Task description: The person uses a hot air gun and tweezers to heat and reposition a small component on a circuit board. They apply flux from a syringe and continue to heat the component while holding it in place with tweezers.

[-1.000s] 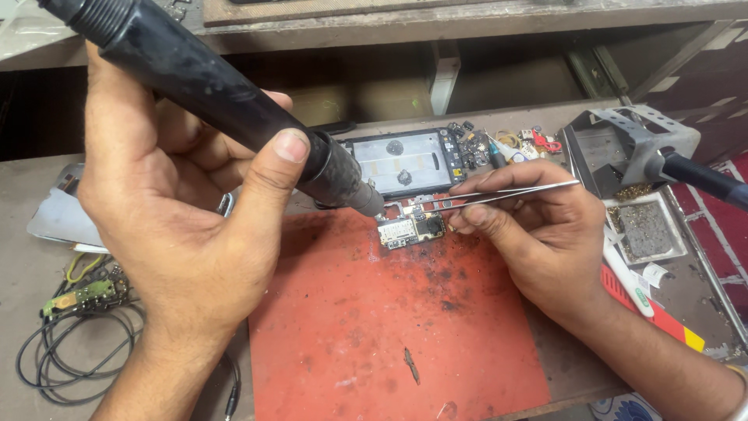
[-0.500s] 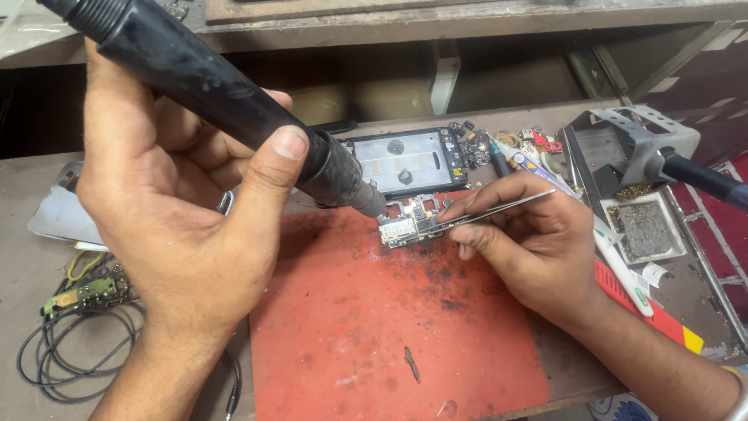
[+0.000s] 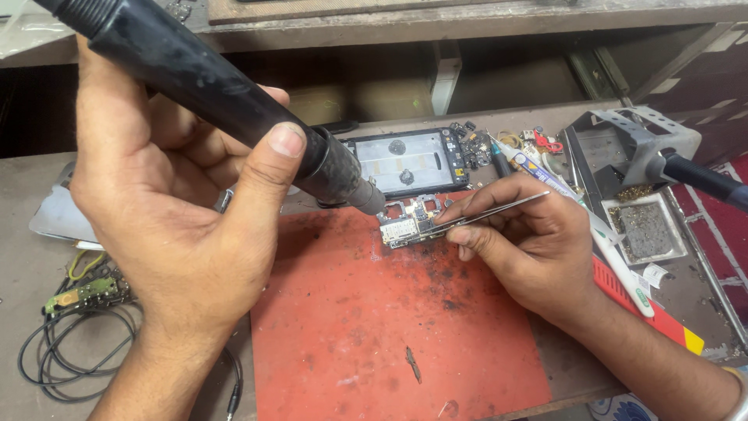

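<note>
Left hand (image 3: 167, 226) wrapped around the hot-air wand (image 3: 234, 101), nozzle angling down-right just beside the board (image 3: 411, 224) (on the red mat's (image 3: 389, 327) top edge), right hand (image 3: 530, 245) pinching tweezers (image 3: 487, 214) onto it.

Red mat (image 3: 374, 343) front lies open; opened phone (image 3: 405, 162) blocks behind.

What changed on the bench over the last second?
The right hand tilted its tweezers so the tips dipped onto the small circuit board, which shifted slightly. The left hand held the black hot-air tool steady, nozzle near the board.
</note>
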